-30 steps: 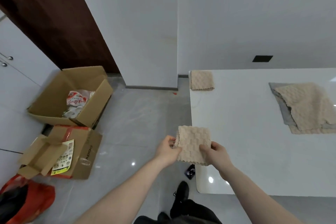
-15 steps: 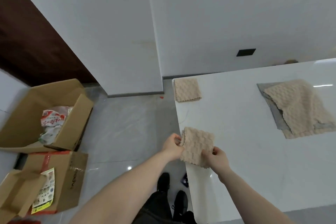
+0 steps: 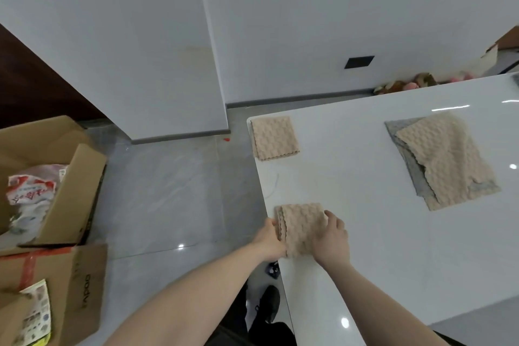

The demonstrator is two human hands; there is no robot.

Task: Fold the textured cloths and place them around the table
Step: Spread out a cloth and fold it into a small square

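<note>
One folded beige cloth already lies at the tabletop's far-left corner, at about 11 o'clock from the hands, so one placement looks done. A second folded cloth is at the left edge, roughly 12 o'clock just ahead of the person, resting on or just above the surface — I cannot tell whether it has fully touched down. The left hand pinches its layered left edge, its grip clamped on the fabric; the right hand lies over the cloth's right side with fingers laid over it, though whether they curl under the far edge is hidden.

At about 2 o'clock, well apart, an unfolded pile waits: beige cloths lying over a grey one (how many cannot be counted). By my judgement the task is in its early-to-middle stretch — two cloths folded, the pile's cloths left to fold and set round the remaining edges.
</note>
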